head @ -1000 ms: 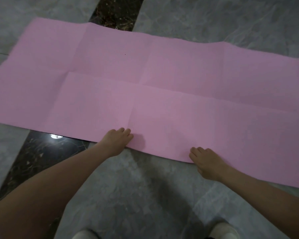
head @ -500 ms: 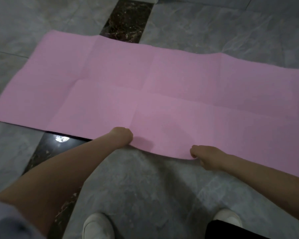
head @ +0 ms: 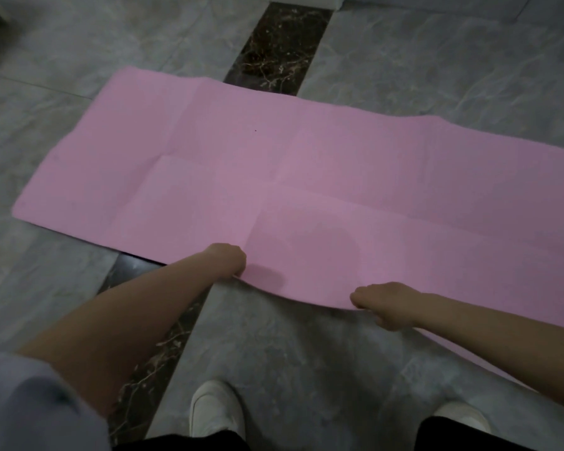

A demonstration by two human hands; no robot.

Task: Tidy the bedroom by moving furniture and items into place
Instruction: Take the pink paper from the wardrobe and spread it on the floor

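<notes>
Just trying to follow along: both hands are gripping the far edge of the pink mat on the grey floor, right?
Not quite. The head view shows the left hand and right hand gripping the near edge of the pink mat, the one closest to the person. The floor is grey.

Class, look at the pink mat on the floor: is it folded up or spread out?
Spread out. The pink mat lies open across the grey floor, showing only crease lines; its near edge bulges up slightly between both gripping hands.

A grey marbled floor [head: 404, 60] is seen across the whole view. It is crossed from twelve o'clock toward seven o'clock by a dark veined strip [head: 279, 47]. White shoes [head: 215, 408] are planted at six o'clock.
</notes>
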